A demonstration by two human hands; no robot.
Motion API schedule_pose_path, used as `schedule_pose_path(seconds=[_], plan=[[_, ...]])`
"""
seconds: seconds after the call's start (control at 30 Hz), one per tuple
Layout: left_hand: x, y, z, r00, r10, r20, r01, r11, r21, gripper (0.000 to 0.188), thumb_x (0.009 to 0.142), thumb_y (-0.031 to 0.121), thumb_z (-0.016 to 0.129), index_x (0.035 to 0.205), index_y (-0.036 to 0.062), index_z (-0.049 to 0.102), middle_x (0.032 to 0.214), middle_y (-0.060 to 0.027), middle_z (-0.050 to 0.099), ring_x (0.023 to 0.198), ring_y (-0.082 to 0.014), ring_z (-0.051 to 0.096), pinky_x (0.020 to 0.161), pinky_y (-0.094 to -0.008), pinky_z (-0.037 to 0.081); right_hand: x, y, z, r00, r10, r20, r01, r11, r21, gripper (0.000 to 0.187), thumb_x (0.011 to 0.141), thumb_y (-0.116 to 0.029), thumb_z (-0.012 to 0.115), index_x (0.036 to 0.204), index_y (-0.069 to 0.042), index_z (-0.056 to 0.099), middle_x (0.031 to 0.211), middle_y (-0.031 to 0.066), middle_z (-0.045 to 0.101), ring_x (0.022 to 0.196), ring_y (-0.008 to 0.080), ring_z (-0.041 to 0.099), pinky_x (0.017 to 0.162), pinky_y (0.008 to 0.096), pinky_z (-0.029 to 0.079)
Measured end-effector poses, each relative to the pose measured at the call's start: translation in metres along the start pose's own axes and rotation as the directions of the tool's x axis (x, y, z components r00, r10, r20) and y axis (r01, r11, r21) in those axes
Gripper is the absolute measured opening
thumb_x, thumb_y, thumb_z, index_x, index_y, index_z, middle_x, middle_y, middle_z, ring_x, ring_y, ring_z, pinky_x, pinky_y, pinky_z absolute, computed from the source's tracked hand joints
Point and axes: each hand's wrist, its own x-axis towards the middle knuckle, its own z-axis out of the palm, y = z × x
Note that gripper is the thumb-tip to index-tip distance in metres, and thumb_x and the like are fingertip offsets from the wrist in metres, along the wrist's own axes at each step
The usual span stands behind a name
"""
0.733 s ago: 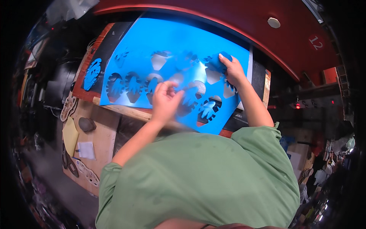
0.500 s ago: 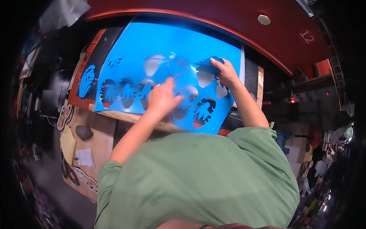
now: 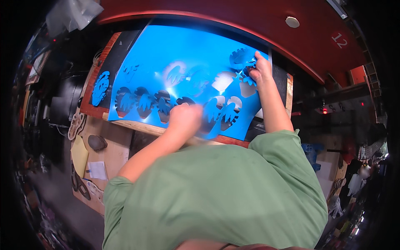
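Note:
A thin blue sheet [image 3: 187, 46] with rows of cut-out shapes and holes lies across the board in front of me. My right hand [image 3: 261, 68] is closed on blue cut-out pieces [image 3: 241, 58] with notched edges, above the sheet's right part. Some of these hang below the fingers, over the holes. My left hand [image 3: 185, 121] is curled like a fist at the sheet's near edge, beside a row of openings. It is smeared by motion, and what its fingers grip is hidden. Through several openings, finger-like blue tabs [image 3: 144, 102] show against dark gaps.
Blue cut-outs [image 3: 101, 88] lie stacked on the board's left end. A red machine panel [image 3: 233, 16] spans the far side. On a lower wooden table [image 3: 112, 146] at left are a dark stone-like lump [image 3: 97, 142], yellow paper [image 3: 79, 152] and a white pad [image 3: 97, 170].
My right hand has moved right and slightly away, carrying the blue pieces off the sheet's holes. My left hand has come down toward the near edge and its fingers have curled in.

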Motion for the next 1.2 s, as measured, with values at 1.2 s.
schedule_pose_path(seconds=[1.2], plan=[[0.010,-0.009,0.011,0.943,-0.245,0.225,0.104,-0.428,-0.898,0.053,0.079,-0.008,0.062,0.123,0.0169,0.043,0.116,-0.0028,0.048,0.107,-0.0124,0.045,0.089,-0.0259,0.038,-0.089,0.098,0.014,0.374,0.008,0.927,0.899,0.243,-0.364,0.055,0.088,-0.038,0.065,0.131,-0.006,0.056,0.123,0.0211,0.061,0.114,0.0364,0.059,0.098,0.0421,0.045]])
